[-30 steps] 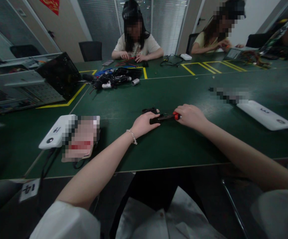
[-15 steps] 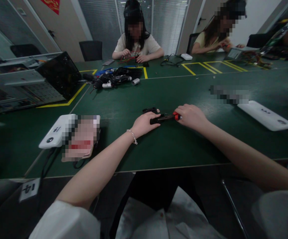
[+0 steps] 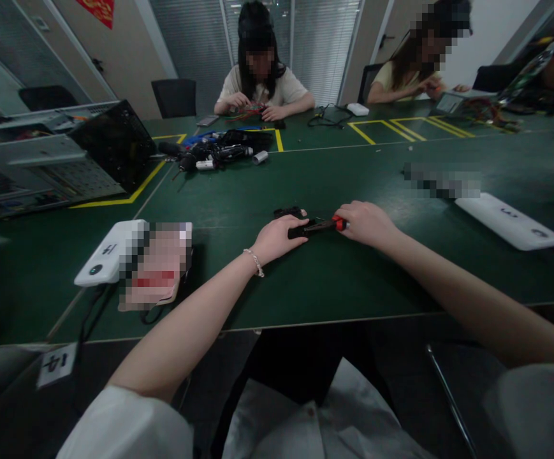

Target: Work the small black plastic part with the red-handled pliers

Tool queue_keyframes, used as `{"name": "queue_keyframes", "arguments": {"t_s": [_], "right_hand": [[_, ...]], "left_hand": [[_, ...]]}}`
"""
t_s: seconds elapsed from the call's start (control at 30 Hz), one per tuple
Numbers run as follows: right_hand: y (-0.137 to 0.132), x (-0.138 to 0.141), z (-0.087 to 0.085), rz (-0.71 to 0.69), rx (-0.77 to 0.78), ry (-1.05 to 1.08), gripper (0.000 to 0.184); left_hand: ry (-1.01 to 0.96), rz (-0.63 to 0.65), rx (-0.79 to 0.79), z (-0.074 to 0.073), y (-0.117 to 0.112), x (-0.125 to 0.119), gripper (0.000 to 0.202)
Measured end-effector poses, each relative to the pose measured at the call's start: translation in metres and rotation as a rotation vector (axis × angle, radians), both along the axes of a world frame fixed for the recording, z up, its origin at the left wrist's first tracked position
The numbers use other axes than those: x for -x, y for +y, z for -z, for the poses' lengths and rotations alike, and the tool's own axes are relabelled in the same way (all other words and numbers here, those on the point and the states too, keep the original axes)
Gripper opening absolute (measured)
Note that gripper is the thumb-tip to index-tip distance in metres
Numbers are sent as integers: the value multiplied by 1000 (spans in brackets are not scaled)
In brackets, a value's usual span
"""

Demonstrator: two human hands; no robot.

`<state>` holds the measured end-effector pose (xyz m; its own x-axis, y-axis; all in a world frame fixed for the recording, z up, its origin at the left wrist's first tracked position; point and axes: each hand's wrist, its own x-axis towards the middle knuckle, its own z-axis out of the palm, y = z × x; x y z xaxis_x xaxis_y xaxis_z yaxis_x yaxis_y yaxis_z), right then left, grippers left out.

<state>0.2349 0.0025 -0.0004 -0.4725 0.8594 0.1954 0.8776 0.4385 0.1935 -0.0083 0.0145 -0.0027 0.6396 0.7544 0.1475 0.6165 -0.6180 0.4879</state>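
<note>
My left hand [image 3: 279, 239] is closed on a small black part [image 3: 299, 232], thumb and fingers on either side of it, on the green table [image 3: 277, 287]. My right hand [image 3: 365, 223] grips red-handled pliers [image 3: 327, 225], whose dark jaws point left and reach the black part. Whether the jaws bite on it I cannot tell. Just beyond my left fingers lies another small dark piece [image 3: 289, 211] with a pale end.
A white power bank [image 3: 109, 252] and a blurred pink item [image 3: 157, 268] lie left; another white power bank [image 3: 510, 222] lies right. An opened computer case [image 3: 42, 159] stands far left, near a pile of tools and cables [image 3: 219, 150]. Co-workers sit opposite.
Both hands, the pliers and the black part stay in nearly the same place. The view has shifted very slightly.
</note>
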Motion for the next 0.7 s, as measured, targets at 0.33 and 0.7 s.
{"name": "queue_keyframes", "arguments": {"t_s": [0.33,0.7], "right_hand": [[-6,6,-7,15,-52,-50,19],[-4,2,-6,-9,-61,-73,20]], "left_hand": [[-1,4,-5,2,0,0,44],[-5,5,-15,1,0,0,43]]}}
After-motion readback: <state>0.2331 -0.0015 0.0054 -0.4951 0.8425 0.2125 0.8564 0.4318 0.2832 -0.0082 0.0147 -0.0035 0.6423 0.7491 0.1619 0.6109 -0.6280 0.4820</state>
